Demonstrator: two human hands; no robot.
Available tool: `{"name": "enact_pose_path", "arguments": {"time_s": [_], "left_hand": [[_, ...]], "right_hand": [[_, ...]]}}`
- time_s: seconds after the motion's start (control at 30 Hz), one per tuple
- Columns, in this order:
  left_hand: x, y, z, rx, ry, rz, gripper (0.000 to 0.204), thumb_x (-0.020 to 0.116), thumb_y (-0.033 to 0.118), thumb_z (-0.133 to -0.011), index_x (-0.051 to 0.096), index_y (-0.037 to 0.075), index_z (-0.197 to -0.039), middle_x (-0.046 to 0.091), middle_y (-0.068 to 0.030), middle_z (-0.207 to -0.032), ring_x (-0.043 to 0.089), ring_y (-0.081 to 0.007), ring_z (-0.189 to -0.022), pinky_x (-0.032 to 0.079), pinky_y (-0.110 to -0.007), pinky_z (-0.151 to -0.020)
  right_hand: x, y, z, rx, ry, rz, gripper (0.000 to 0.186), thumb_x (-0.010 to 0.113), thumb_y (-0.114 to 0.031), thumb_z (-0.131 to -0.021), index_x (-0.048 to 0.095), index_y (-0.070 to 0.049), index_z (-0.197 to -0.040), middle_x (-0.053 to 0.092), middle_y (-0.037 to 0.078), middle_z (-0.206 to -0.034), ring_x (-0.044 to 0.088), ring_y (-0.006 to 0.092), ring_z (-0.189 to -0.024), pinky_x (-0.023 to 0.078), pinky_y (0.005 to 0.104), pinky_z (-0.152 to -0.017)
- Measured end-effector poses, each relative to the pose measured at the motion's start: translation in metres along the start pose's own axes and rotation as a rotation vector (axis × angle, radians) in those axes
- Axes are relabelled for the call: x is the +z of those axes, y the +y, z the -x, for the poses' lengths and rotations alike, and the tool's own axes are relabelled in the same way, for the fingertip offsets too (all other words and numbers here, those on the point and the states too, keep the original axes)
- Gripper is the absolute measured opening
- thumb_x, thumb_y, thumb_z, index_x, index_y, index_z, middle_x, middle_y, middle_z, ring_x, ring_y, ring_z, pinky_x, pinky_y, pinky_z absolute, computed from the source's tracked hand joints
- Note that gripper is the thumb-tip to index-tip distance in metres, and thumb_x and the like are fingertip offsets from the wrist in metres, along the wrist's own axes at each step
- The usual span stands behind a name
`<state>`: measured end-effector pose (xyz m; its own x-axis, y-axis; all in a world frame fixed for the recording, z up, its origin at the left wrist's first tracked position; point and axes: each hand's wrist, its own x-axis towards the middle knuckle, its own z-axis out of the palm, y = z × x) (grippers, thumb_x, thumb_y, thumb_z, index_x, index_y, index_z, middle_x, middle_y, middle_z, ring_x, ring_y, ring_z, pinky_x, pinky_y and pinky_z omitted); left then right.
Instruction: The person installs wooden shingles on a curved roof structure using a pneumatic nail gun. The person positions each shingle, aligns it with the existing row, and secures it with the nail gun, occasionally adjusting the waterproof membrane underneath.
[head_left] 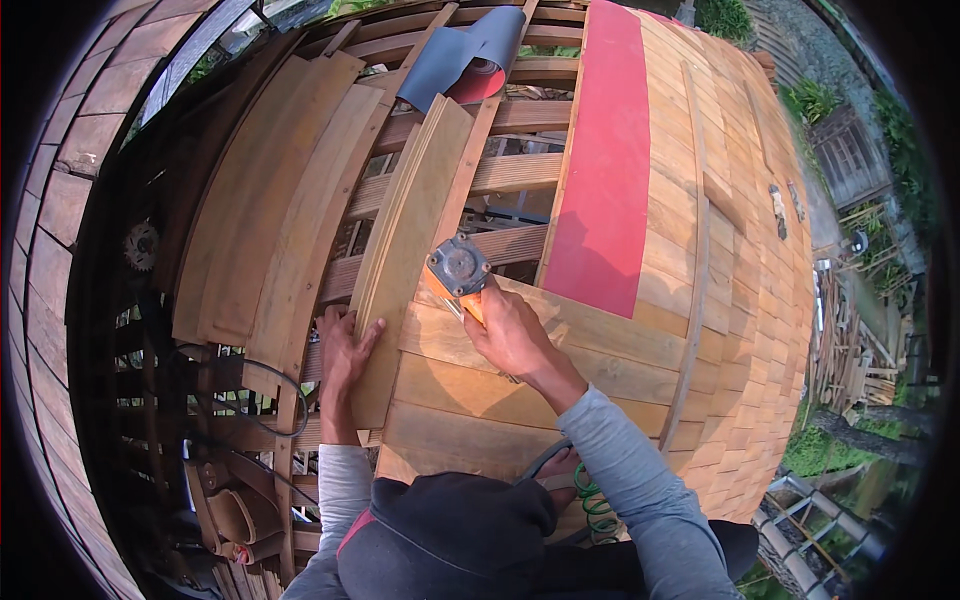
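Note:
My right hand (510,330) grips an orange nail gun (455,270) with a dark metal top, held over wooden boards (470,390) laid crosswise. My left hand (345,355) lies against a stack of long, thin planks (395,250), its fingers curled at the left edge and thumb on the side; its grip is partly hidden. Just right of the gun's top is an open gap between battens (515,170). A red underlay strip (605,180) runs up to the crosswise boards.
More planks (260,190) rest on the open framing at left. A dark roll of sheeting (445,55) lies at the back. Shingles (750,300) cover the right side, near the roof edge. A black cable (295,430), green coiled hose (600,510) and ladder-like frame (810,530) are lower in view.

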<state>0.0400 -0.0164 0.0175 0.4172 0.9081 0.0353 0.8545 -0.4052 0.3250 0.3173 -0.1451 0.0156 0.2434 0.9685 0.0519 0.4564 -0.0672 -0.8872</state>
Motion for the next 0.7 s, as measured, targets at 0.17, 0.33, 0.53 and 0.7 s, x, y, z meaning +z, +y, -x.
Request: {"name": "enact_pose_path", "arguments": {"time_s": [0.17,0.33,0.53,0.7], "left_hand": [[-0.001,-0.008,0.003,0.009,0.052,0.13,0.053,0.066,0.047,-0.103,0.075,-0.003,-0.119,0.065,-0.0251,-0.12,0.057,-0.0426,-0.112,0.044,-0.05,-0.104],[0.006,-0.038,-0.015,-0.087,0.01,0.585,0.039,0.054,0.031,-0.11,0.071,-0.003,-0.116,0.071,-0.0164,-0.105,0.065,-0.0251,-0.1,0.05,-0.038,-0.092],[-0.02,-0.047,-0.04,-0.115,-0.109,0.406,0.025,0.062,0.012,-0.102,0.068,-0.001,-0.122,0.075,-0.0117,-0.105,0.069,-0.019,-0.091,0.055,-0.036,-0.082],[-0.101,0.007,0.026,0.028,0.45,-0.535,0.017,0.063,0.021,-0.102,0.072,0.009,-0.11,0.073,-0.0125,-0.105,0.071,-0.0364,-0.088,0.058,-0.049,-0.073]], "right_hand": [[-0.005,-0.004,0.013,-0.002,0.016,0.045,0.041,0.068,-0.011,-0.093,0.05,0.003,-0.126,0.071,0.031,-0.097,0.07,0.0519,-0.093,0.057,0.0589,-0.079],[-0.077,0.007,0.096,0.0,0.04,0.031,0.036,0.07,-0.014,-0.097,0.056,0.004,-0.125,0.07,0.031,-0.1,0.068,0.0527,-0.097,0.054,0.0554,-0.085],[-0.197,0.015,0.258,0.181,0.139,0.279,0.029,0.071,-0.01,-0.096,0.063,0.002,-0.121,0.072,0.026,-0.099,0.072,0.0458,-0.088,0.058,0.0493,-0.078],[-0.224,0.0,0.368,0.61,0.536,-0.034,0.018,0.067,-0.004,-0.099,0.066,0.007,-0.114,0.073,0.014,-0.081,0.074,0.0203,-0.066,0.061,0.0353,-0.057]]}}
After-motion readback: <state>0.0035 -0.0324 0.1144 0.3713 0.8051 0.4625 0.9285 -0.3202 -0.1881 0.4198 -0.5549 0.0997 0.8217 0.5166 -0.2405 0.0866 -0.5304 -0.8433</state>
